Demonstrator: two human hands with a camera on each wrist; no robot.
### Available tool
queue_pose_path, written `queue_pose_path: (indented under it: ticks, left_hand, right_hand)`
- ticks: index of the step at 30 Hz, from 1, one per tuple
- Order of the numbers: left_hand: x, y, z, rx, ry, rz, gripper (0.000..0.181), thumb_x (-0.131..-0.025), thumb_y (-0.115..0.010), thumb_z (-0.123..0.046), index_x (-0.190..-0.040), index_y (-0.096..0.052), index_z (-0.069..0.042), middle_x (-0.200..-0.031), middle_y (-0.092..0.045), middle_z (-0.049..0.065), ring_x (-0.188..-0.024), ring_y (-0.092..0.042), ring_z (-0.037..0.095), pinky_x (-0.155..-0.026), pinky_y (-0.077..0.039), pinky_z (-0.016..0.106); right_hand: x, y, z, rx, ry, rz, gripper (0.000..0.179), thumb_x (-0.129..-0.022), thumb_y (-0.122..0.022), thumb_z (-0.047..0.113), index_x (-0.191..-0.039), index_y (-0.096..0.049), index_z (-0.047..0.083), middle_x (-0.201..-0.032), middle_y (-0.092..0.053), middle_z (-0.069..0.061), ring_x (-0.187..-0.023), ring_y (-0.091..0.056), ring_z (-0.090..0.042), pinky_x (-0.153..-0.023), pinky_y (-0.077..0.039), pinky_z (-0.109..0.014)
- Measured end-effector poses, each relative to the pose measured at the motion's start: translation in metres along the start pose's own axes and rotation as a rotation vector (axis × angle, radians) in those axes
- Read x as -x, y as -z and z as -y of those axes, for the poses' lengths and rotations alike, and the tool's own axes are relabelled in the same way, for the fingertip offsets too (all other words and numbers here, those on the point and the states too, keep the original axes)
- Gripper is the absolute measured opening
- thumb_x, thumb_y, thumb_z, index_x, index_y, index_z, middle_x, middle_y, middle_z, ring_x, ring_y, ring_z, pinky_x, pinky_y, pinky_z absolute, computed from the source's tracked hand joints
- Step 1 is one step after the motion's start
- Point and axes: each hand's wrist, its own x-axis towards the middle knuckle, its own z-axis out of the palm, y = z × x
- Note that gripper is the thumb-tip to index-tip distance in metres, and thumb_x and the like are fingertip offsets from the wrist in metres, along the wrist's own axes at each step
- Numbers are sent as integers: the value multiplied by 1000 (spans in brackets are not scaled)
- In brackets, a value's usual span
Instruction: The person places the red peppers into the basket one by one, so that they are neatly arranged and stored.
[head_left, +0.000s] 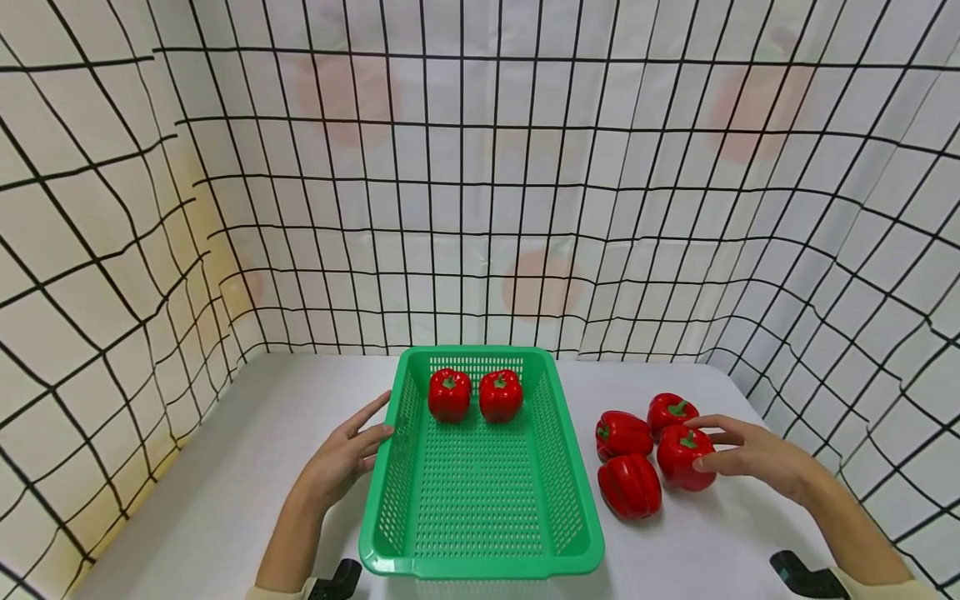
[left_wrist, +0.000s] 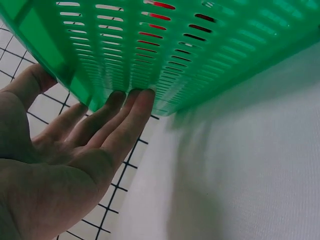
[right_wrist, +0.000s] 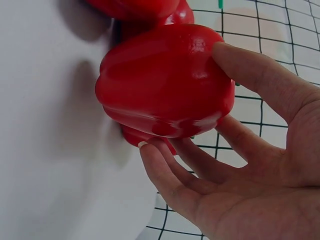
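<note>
A green perforated plastic basket [head_left: 480, 569] holds two upright red bell peppers, a left one [head_left: 449, 397] and a right one [head_left: 501, 397], at its far end. My left hand [head_left: 341, 458] is at the basket's left side, its extended fingertips against the outer wall [left_wrist: 165, 65]. To the right, my right hand [head_left: 757, 458] holds the nearest-right red bell pepper [head_left: 681, 458] between thumb and fingers. In the right wrist view the thumb lies on this bell pepper [right_wrist: 165, 85] while the other fingers reach round its far side, partly hidden.
Beside the held pepper are three more red bell peppers: one behind [head_left: 670, 412], one lying to the left [head_left: 622, 435] and one lying in front [head_left: 630, 487]. A white table [head_left: 285, 400] bears everything. Black netting [head_left: 480, 183] encloses the back and sides.
</note>
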Motion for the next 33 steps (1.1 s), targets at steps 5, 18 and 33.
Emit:
queue_pose_path:
  ticks: [5, 18, 33]
  left_hand:
    - [1, -1, -2, -1, 12, -13, 70, -98, -69, -24, -159, -34, -30, -145, -55, 22, -113, -70, 34, -95, -58, 44]
    - [2, -2, -5, -14, 2, 6, 74, -98, -69, -23, -160, -30, -30, -146, -56, 20, -114, -70, 36, -98, -57, 46]
    - [2, -2, -3, -74, -30, 6, 72, -98, -68, -26, -159, -32, -29, -149, -54, 18, -119, -68, 36, -100, -56, 49]
  right_hand:
    - [2, 3, 12, 10, 21, -13, 84, -86, -78, 29, -154, -36, 5, -151, -35, -36, -134, -37, -55, -92, -58, -55]
    - [-4, 6, 37, 46, 91, -51, 83, -86, -79, 31, -152, -37, 5, -149, -40, -32, -133, -41, -53, -89, -60, -47]
    - [-25, 4, 93, 59, 146, -77, 85, -87, -79, 33, -155, -34, 8, -153, -36, -32, -136, -40, -53, -95, -59, -52]
